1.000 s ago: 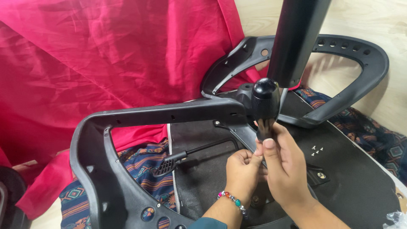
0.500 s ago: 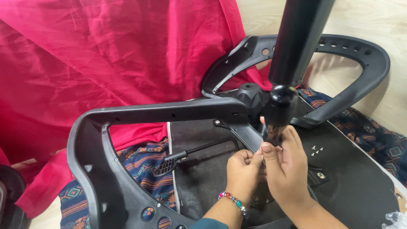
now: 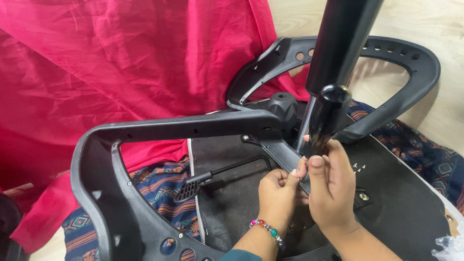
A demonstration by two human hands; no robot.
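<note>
We see the right hand (image 3: 333, 193) with fingers curled around the lower end of the black gas-lift cylinder (image 3: 331, 96), which rises from the upturned seat base (image 3: 401, 212). The left hand (image 3: 278, 193) is closed, fingertips pinched against the cylinder's foot. Two black armrests (image 3: 111, 159) flank it; red cloth (image 3: 121, 63) lies behind.

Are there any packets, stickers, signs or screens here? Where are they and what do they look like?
Clear plastic bag: bottom right corner, crumpled, see-through, mostly cut off.
Small white marks: on the black seat underside, right of the right hand; too small to make out.
No signs or screens.
</note>
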